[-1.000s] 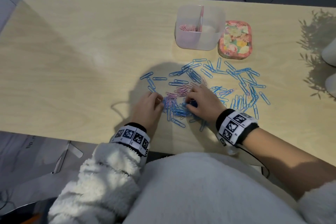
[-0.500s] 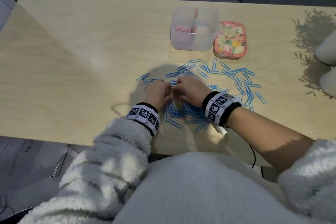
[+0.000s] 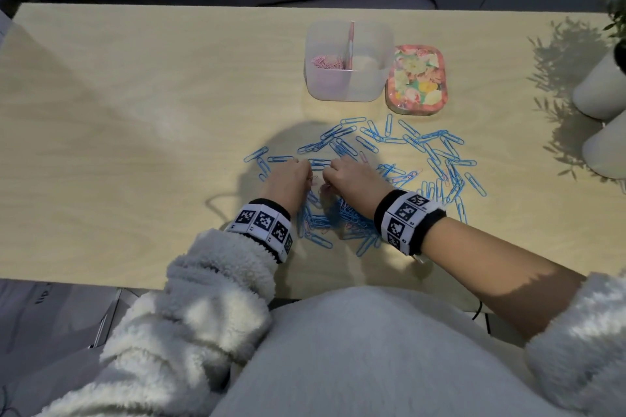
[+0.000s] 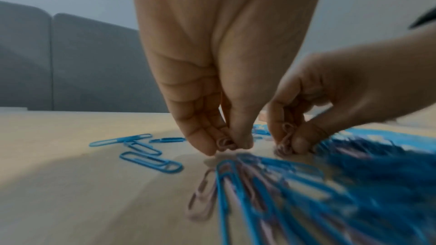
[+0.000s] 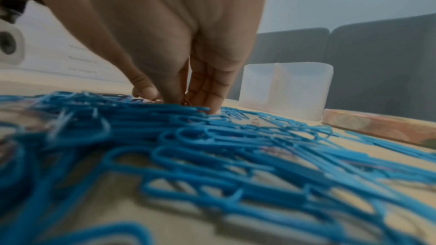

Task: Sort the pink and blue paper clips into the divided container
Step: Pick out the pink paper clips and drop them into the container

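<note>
Many blue paper clips (image 3: 420,152) lie scattered on the wooden table (image 3: 135,112), with a few pink ones (image 4: 202,198) mixed in. My left hand (image 3: 294,179) pinches pink paper clips (image 4: 225,143) just above the table. My right hand (image 3: 345,179), close beside it, pinches several pink clips (image 4: 286,137) between thumb and fingers. In the right wrist view the right hand (image 5: 188,98) dips its fingertips behind a heap of blue clips (image 5: 188,137). The translucent divided container (image 3: 349,61) stands farther back, with pink clips (image 3: 327,62) in its left compartment.
A floral lid (image 3: 417,79) lies right of the container. Two white pots (image 3: 599,91) stand at the table's right edge. The near table edge runs just under my wrists. The left half of the table is bare wood.
Both hands moved away from me and closer together, from the near heap to the middle of the scatter. They now pinch pink clips that lay between them before.
</note>
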`<state>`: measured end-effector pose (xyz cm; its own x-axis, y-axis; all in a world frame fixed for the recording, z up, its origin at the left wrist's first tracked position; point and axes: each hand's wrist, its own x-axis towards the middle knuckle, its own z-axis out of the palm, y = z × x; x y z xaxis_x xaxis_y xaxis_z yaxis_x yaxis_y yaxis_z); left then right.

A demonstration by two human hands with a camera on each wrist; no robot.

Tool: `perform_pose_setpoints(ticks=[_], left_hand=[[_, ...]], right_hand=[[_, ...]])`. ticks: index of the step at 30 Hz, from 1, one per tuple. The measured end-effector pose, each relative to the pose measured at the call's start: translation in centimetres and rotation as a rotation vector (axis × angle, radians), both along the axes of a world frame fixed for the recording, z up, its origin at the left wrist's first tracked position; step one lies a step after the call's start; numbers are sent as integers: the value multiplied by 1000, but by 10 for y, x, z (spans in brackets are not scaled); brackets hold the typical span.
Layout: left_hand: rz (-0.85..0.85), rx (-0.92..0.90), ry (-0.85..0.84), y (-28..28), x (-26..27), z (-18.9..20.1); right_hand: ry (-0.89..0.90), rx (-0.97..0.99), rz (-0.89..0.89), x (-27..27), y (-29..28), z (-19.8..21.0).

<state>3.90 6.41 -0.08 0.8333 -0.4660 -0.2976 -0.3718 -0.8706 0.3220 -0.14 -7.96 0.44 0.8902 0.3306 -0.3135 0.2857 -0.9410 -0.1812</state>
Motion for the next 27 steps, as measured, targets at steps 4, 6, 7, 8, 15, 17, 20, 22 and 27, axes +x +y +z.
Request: perform_pose_setpoints(ticks=[4,6,7,8,15,17,20,22,27], left_hand=[[56,-130,-20,-6,30,25],[60,-187,-100,-16,55,44],[63,-225,-147,-23,68,53],[64,-260,-182,-30,82,61],[35,-139,-174,-72,151,73],[24,-119,-163,-76,158,69],[14,-129,-143,-80,165,66],[0,-115,-139,-80,168,64],[-9,-128,-141,-79,172,64]], right_hand=[[8,154,-111,1,-2,-6],[52,243,-190,3,-5,-4],[77,263,-216,4,-6,-3],[98,280,-237,4,-7,-3],[120,639,-556,8,-27,7],[111,722,-613,16,-34,17],[33,807,-653,37,-45,35],[-2,837,-681,56,-52,47],[-131,782,-787,118,-63,66]])
